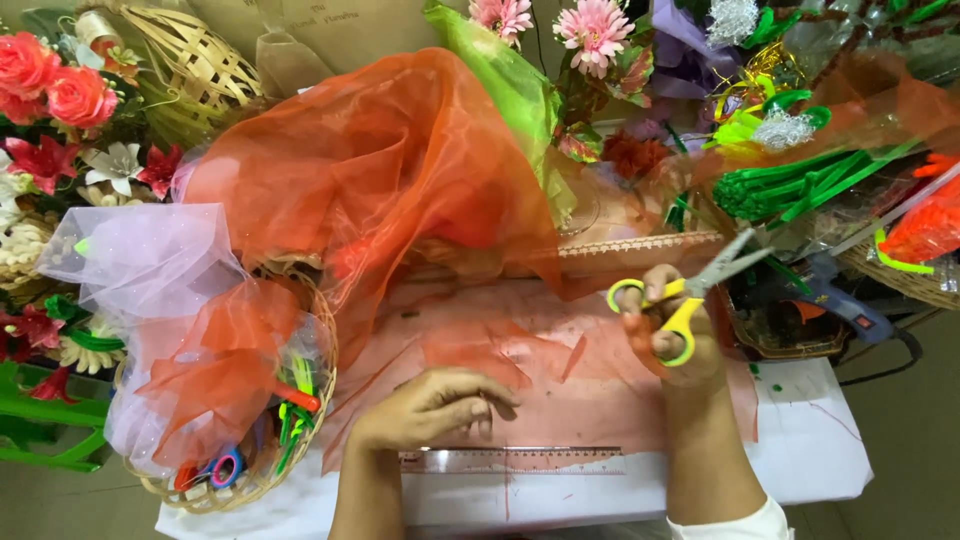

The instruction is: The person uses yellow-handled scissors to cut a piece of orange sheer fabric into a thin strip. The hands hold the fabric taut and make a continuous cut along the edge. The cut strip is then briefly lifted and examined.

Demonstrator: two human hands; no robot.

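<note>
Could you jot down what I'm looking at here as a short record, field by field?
Setting: craft table covered in white, crowded with artificial flowers
Left hand: palm down, pressing flat on the orange sheer fabric
Right hand: holding yellow-handled scissors, blades pointing up and to the right
Near edge: clear ruler lying in front of the left hand
Left side: wicker basket with lilac and orange net and small tools
Right side: green ties, blue glue gun

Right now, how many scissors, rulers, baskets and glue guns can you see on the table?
Scissors: 2, yellow-handled scissors in the right hand, pink-and-blue scissors in the basket
Steel ruler: 1, by the left hand
Wicker basket: 1
Blue glue gun: 1
Total: 5
</note>
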